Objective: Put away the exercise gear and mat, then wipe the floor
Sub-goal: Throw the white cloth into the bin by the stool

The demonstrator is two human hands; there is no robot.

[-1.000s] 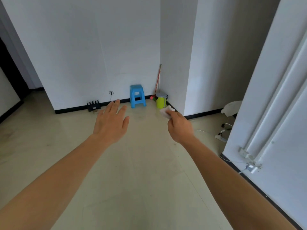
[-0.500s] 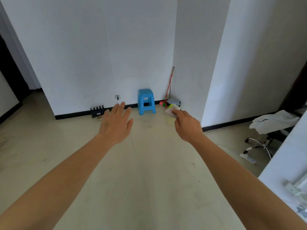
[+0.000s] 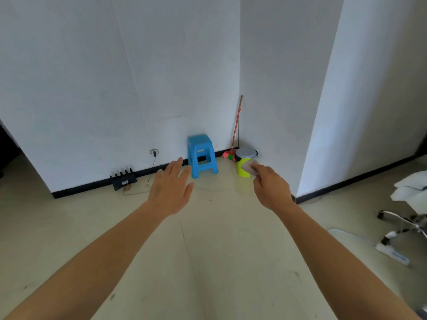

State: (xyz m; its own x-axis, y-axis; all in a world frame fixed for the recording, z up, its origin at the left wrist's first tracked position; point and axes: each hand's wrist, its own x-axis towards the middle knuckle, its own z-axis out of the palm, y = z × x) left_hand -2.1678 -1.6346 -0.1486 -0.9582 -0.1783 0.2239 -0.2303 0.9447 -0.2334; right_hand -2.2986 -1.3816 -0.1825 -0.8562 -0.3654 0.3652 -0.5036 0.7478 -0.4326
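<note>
Fingers (image 3: 260, 169) of the right hand (image 3: 271, 188) pinching a blurred white wipe (image 3: 248, 167), held in the air before the yellow-green bin (image 3: 241, 173) in the corner beside a blue stool (image 3: 201, 155); left hand (image 3: 171, 188) spread, grasping nothing, above the pale floor (image 3: 219, 250).

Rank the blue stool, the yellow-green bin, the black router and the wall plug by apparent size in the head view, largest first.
1. blue stool
2. yellow-green bin and black router look about alike; the right hand covers part of the bin
3. wall plug
</note>
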